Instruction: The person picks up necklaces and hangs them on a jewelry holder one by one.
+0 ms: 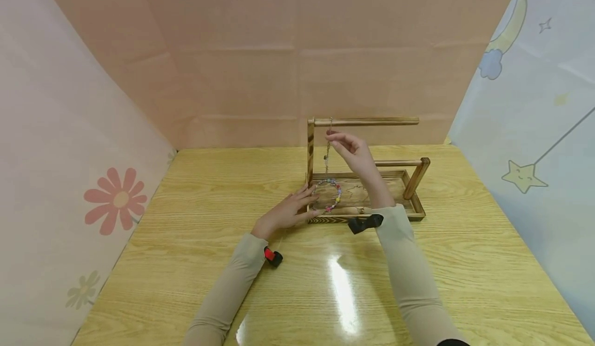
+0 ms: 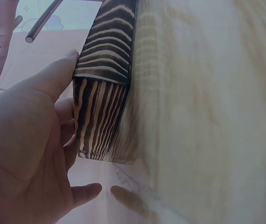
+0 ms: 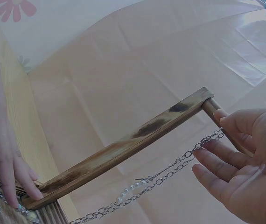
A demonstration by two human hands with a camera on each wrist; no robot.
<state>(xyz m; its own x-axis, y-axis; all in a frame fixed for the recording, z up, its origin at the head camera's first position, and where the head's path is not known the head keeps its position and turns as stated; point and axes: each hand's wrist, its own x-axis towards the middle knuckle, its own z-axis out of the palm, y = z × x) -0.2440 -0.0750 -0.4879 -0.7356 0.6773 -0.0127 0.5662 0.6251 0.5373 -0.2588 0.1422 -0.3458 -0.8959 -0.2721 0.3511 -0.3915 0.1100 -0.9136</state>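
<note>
A wooden jewelry stand (image 1: pixel 310 152) has a tray base and a round upper bar (image 1: pixel 372 122). From that bar, close to the left post, hangs a silver chain (image 3: pixel 158 179) with a few clear beads. My right hand (image 1: pixel 355 152) is at the chain's upper part, fingertips touching it just below the bar, fingers loosely extended. My left hand (image 1: pixel 290 209) rests against the tray's left end with straight fingers near the post's foot. Its thumb (image 2: pixel 60 74) lies along the striped side. A colorful beaded bracelet (image 1: pixel 338 198) lies in the tray beside the left fingertips.
A lower bar (image 1: pixel 395 163) with a short right post (image 1: pixel 417 178) stands over the tray's right side. A thin star-like outline (image 1: pixel 358 191) shows on the tray floor. The stand sits on a wood-grain table (image 1: pixel 223 181), with a plain backdrop (image 1: pixel 241 93) behind.
</note>
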